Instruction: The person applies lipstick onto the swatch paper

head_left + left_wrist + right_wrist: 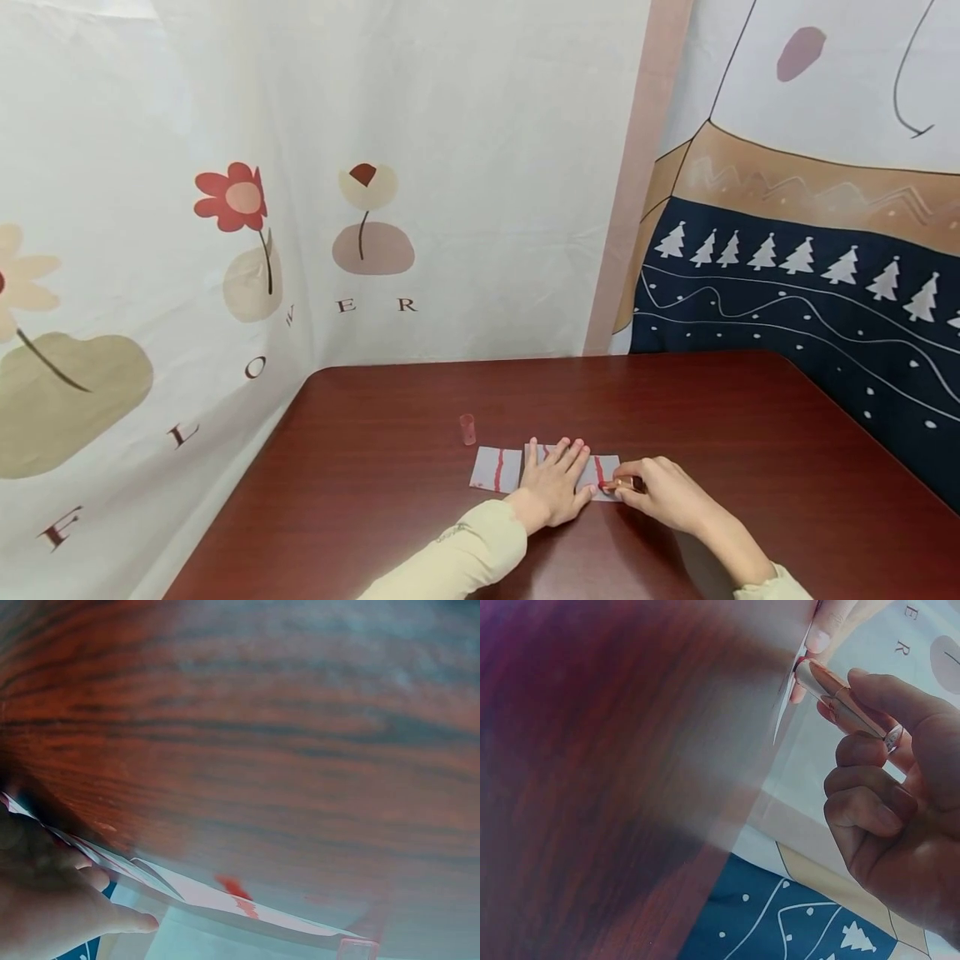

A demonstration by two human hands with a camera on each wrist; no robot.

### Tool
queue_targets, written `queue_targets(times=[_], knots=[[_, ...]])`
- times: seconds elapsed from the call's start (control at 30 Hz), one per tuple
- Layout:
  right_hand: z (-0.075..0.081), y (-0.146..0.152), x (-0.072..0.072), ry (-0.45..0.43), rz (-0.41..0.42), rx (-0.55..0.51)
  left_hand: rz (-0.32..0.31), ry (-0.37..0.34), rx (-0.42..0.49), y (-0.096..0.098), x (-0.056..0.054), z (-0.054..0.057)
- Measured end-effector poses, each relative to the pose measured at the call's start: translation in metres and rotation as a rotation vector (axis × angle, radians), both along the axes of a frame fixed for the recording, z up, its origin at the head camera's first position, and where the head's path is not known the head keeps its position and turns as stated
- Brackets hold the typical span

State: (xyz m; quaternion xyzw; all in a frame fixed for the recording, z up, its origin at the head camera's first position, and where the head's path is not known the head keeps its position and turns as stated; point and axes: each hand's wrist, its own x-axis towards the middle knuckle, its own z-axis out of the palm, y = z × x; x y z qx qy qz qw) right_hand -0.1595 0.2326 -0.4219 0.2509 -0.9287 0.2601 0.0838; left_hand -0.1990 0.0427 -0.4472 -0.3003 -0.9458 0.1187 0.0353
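My right hand [667, 492] pinches a lipstick [618, 483] with a shiny gold-coloured tube between thumb and fingers. In the head view its red tip meets the lower end of a red stripe on the right-hand white paper [610, 471]. My left hand [553, 485] lies flat, fingers spread, over the middle of the paper and hides much of it. To its left shows another white paper piece [487, 467] with a wavy red stripe down it. From the right wrist view, the lipstick [840, 694] tilts toward the paper edge, close by the left hand's fingertips.
A clear pinkish cap [468, 429] stands on the reddish-brown wooden table [375, 467], just beyond the left paper. Printed cloth [480, 167] hangs behind the table and along its sides.
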Motion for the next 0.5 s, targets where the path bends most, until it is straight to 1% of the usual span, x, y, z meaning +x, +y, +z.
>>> queue_targets(times=[0.17,0.5], knots=[[-0.0003,-0.0003,0.0003,-0.001,0.006,-0.001,0.005,-0.008,0.008,-0.0007,0.0002,-0.0001],[0.0006,0.0004,0.0020,-0.007,-0.002,0.002,0.003,-0.003,0.006,-0.0003,0.0014,0.0010]])
